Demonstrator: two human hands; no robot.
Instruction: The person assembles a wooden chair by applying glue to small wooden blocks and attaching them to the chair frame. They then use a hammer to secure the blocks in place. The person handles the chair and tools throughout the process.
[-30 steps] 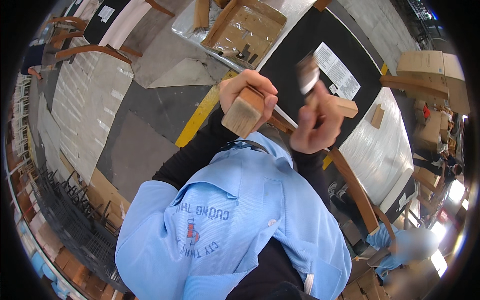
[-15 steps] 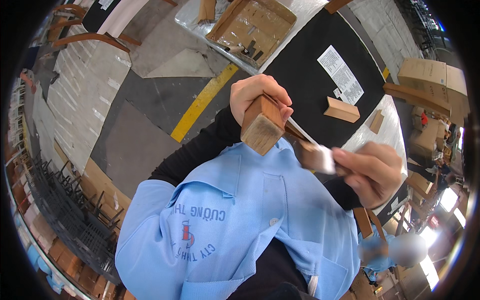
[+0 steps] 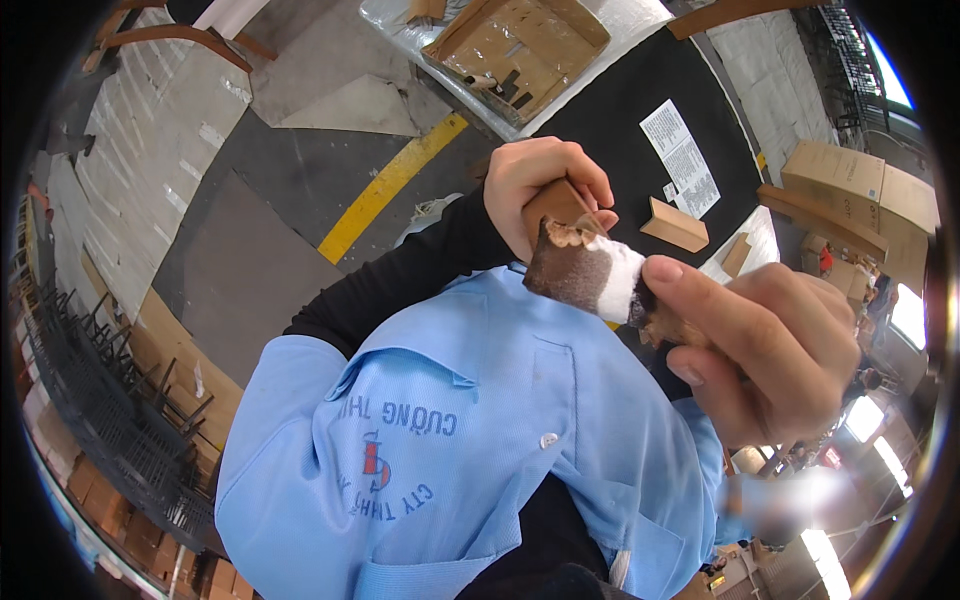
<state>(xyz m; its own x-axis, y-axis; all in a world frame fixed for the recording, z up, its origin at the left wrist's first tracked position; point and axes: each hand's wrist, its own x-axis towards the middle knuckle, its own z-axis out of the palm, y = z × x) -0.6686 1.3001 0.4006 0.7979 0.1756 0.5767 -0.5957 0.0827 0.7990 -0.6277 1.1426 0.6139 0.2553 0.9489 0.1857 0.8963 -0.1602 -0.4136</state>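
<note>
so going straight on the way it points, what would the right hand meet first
The flat brush in the right hand would probably meet the wooden bar in the left hand first; they overlap here, so contact is unclear.

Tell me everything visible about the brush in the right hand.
The flat brush has a broad, brown, bristle-like head with ragged tan patches along its upper edge, a white band, then a dark patch. Its head points upper left. The right-hand grip pinches it between thumb and fingers, hiding most of the handle. It overlaps the wooden bar in view; whether they touch is unclear.
</note>
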